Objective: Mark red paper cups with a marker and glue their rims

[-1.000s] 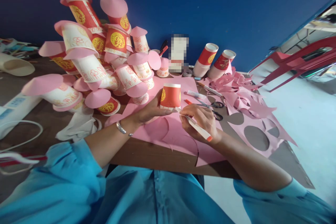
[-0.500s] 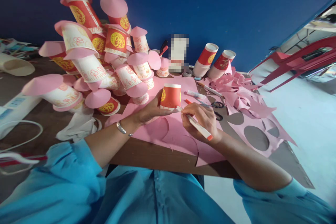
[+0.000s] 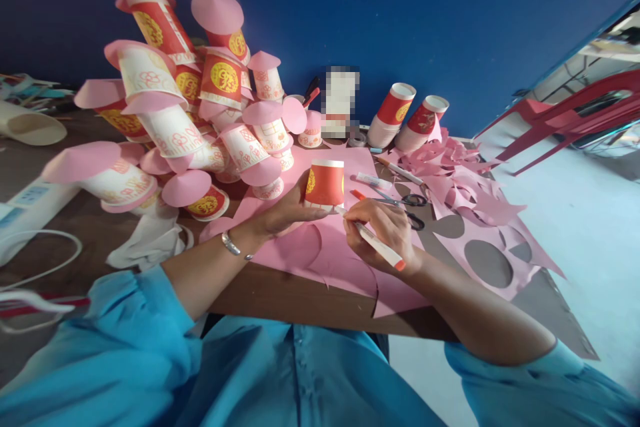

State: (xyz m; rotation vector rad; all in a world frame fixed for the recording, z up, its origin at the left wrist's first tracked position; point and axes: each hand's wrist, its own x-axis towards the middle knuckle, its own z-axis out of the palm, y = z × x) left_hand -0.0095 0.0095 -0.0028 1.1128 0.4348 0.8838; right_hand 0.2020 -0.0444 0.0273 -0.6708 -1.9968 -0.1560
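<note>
My left hand [image 3: 290,210] is wrapped round a red paper cup [image 3: 326,183] with a white rim and yellow emblems, held bottom up over the pink paper [image 3: 295,247]. Short marks run along the white band at the cup's lower edge. Pinched in my right hand [image 3: 385,230] is a white marker [image 3: 375,243] with an orange end. Its tip is at the lower right of the cup; whether it touches is too small to tell. Just behind my right hand lie scissors [image 3: 415,200] and a white tube [image 3: 373,181].
Many cups with pink cone tops form a pile [image 3: 170,107] at the left. Two stacks of cups, one nearer [image 3: 393,117] and one beside it [image 3: 423,123], stand by the blue wall. Pink scraps [image 3: 460,167] cover the right side, near a red chair [image 3: 565,117].
The marker and my right hand have shifted very slightly at the cup's lower edge. My left hand and the cup are almost unmoved.
</note>
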